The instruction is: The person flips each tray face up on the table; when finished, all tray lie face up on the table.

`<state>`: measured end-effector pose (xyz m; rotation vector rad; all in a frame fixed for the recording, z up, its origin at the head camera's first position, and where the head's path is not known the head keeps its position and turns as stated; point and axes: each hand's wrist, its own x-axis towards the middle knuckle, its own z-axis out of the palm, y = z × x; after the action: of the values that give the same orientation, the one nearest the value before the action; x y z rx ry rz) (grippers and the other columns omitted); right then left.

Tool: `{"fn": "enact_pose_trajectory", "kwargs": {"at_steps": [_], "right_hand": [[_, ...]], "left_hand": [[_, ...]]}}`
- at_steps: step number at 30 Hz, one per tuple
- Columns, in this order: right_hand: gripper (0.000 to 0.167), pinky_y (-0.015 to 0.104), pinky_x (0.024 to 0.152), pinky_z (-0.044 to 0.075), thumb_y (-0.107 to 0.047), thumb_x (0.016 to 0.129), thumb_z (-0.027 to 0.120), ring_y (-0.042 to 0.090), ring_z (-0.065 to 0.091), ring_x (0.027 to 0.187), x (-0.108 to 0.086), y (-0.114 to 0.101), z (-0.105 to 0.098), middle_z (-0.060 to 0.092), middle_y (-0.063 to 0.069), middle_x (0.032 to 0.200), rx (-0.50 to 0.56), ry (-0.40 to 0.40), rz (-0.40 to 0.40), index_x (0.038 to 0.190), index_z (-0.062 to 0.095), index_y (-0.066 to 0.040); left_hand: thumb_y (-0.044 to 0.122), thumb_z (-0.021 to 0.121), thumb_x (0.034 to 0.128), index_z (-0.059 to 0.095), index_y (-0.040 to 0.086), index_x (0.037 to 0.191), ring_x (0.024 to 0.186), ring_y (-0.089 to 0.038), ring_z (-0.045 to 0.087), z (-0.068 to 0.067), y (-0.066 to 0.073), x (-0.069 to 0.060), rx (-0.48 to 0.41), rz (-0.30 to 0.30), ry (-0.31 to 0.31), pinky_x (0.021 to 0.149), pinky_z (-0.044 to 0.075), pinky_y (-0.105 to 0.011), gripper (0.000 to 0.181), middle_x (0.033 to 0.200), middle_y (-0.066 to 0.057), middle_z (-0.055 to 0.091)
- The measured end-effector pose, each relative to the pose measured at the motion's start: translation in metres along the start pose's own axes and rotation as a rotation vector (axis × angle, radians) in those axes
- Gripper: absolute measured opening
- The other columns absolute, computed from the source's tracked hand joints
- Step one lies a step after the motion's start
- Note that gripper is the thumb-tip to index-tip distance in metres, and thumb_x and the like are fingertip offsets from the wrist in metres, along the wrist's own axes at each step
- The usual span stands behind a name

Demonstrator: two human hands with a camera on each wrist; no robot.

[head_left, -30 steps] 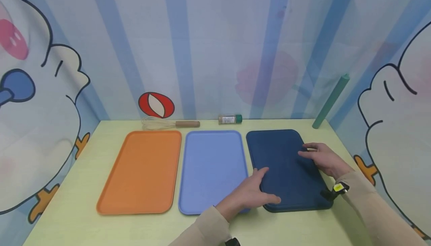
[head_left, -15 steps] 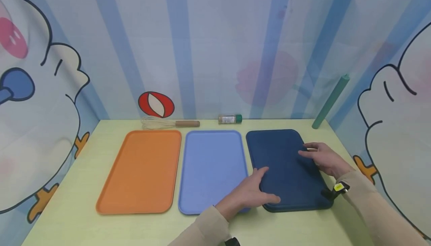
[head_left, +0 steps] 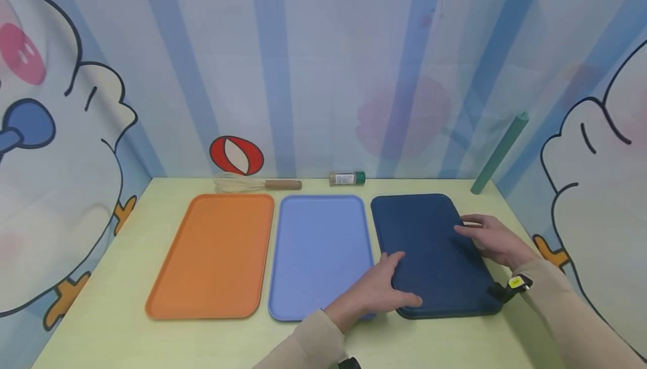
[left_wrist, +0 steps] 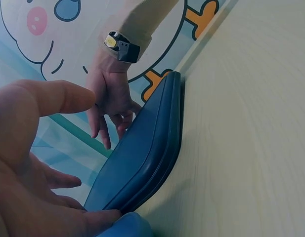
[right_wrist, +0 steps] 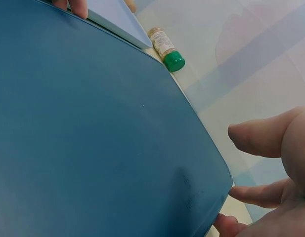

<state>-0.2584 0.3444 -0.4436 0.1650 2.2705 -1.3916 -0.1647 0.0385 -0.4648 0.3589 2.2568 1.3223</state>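
Observation:
A dark blue tray (head_left: 429,262) lies at the right of the table; its edge looks layered in the left wrist view. My left hand (head_left: 376,290) is at its left edge with fingers spread. There the thumb (left_wrist: 63,96) sticks out straight, apart from the tray, and a lower fingertip (left_wrist: 110,217) meets the edge. My right hand (head_left: 497,240) is at the right edge, fingers loosely extended. In the right wrist view its fingertips (right_wrist: 236,192) touch the tray's corner, while the thumb (right_wrist: 251,136) stays off it. Neither hand curls round the tray.
A light blue tray (head_left: 320,256) and an orange tray (head_left: 217,256) lie to the left. Behind them are a whisk (head_left: 258,183) and a green-capped spice jar (head_left: 346,178). A green stick (head_left: 500,153) leans on the back-right wall. Printed cloth walls enclose the table.
The head view has shifted slightly. Both hands keep nearly the same places at the dark blue tray, and the trays lie where they were.

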Motion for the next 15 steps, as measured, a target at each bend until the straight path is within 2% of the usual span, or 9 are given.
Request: {"fn": "enact_pose_trajectory", "kwargs": {"at_steps": [2, 8, 15], "right_hand": [[0.085, 0.076, 0.118, 0.019, -0.03, 0.11, 0.057, 0.059, -0.002, 0.155, -0.001, 0.002, -0.002, -0.003, 0.037, 0.169, 0.017, -0.013, -0.012, 0.165, 0.003, 0.006], [0.088, 0.076, 0.118, 0.019, -0.03, 0.11, 0.058, 0.059, -0.001, 0.155, -0.002, 0.003, -0.006, -0.003, 0.039, 0.168, 0.044, -0.015, -0.05, 0.167, -0.001, 0.001], [0.086, 0.076, 0.118, 0.019, -0.028, 0.111, 0.055, 0.059, 0.003, 0.154, -0.009, 0.002, -0.012, -0.002, 0.042, 0.166, 0.032, -0.029, -0.074, 0.166, -0.004, 0.003]], "left_hand": [[0.044, 0.083, 0.0868, 0.034, 0.028, 0.165, 0.159, -0.034, 0.024, 0.0, 0.001, 0.0, -0.007, -0.002, -0.003, 0.119, 0.036, -0.062, 0.094, 0.175, -0.009, 0.019], [0.044, 0.082, 0.0879, 0.033, 0.029, 0.165, 0.16, -0.033, 0.021, 0.0, 0.002, 0.0, -0.015, -0.007, -0.009, 0.118, 0.035, -0.063, 0.093, 0.175, -0.008, 0.019], [0.045, 0.082, 0.0877, 0.032, 0.029, 0.166, 0.161, -0.033, 0.02, 0.002, 0.001, -0.001, -0.027, -0.019, 0.005, 0.118, 0.034, -0.065, 0.094, 0.175, -0.007, 0.019]]}}
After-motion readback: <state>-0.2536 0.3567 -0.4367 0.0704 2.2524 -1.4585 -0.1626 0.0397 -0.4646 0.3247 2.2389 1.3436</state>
